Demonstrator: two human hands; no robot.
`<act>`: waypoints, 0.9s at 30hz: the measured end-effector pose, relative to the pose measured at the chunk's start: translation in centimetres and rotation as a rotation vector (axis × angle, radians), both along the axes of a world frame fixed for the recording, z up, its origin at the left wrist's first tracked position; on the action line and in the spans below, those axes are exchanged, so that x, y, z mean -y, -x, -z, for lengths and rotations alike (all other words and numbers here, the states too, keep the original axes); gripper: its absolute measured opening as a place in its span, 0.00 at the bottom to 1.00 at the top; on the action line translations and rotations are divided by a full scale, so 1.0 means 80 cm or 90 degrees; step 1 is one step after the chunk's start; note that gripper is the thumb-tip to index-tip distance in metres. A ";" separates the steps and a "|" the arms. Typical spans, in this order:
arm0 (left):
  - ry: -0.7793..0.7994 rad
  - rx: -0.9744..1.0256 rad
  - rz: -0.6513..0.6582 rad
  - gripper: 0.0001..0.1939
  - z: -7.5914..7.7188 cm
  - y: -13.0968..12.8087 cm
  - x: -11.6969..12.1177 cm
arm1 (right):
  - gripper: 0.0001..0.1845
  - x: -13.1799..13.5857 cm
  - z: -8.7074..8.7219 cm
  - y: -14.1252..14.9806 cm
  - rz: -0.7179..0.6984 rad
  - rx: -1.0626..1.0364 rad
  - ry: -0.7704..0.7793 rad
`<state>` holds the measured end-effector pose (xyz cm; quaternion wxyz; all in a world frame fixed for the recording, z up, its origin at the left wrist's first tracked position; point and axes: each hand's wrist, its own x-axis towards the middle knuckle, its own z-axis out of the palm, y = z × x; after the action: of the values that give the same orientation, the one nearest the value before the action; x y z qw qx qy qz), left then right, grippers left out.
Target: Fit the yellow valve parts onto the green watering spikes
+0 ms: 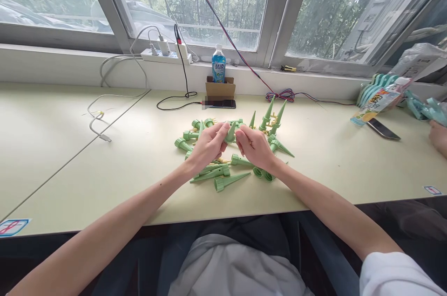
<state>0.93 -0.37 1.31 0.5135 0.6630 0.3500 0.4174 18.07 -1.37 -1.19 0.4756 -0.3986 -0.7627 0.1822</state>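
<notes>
A green plastic watering spike is held up over the pile, its tapered tip upward, by my left hand, with the thumb pressed along it. Close against its right side, my right hand has its fingers curled in a pinch; what lies between them is hidden. Beneath and around both hands are several more green spikes, such as one lying nearest the table edge. Two spikes with yellow valve pieces stand upright behind my right hand.
Behind the pile, a phone lies before a small cardboard box with a blue bottle. Red-and-black wire is coiled nearby. At right are a drink pouch, another phone and another person's hand. A white cable lies left.
</notes>
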 end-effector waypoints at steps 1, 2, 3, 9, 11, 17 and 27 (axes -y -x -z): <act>0.003 0.003 0.003 0.23 -0.001 0.000 0.000 | 0.28 0.000 0.000 0.000 -0.001 -0.001 0.001; 0.005 0.006 0.005 0.23 -0.002 0.000 0.000 | 0.28 0.000 0.000 0.000 -0.002 -0.001 0.002; 0.008 0.008 0.008 0.23 -0.002 0.000 0.001 | 0.28 0.000 0.000 0.000 -0.002 -0.002 0.003; 0.013 0.011 0.014 0.21 -0.002 0.001 0.000 | 0.28 -0.002 0.002 -0.001 -0.007 -0.007 0.006; 0.010 0.009 0.011 0.20 -0.002 0.001 0.000 | 0.28 -0.003 0.003 -0.001 -0.009 -0.006 0.006; 0.008 0.003 0.007 0.20 -0.001 0.002 -0.002 | 0.27 -0.006 0.005 -0.003 -0.013 -0.003 0.013; 0.000 0.002 -0.005 0.18 -0.002 0.001 -0.001 | 0.26 -0.007 0.006 -0.003 -0.011 0.005 0.009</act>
<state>0.82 -0.26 1.46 0.5125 0.6610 0.3514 0.4205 18.34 -0.80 -1.67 0.4679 -0.3960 -0.7669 0.1903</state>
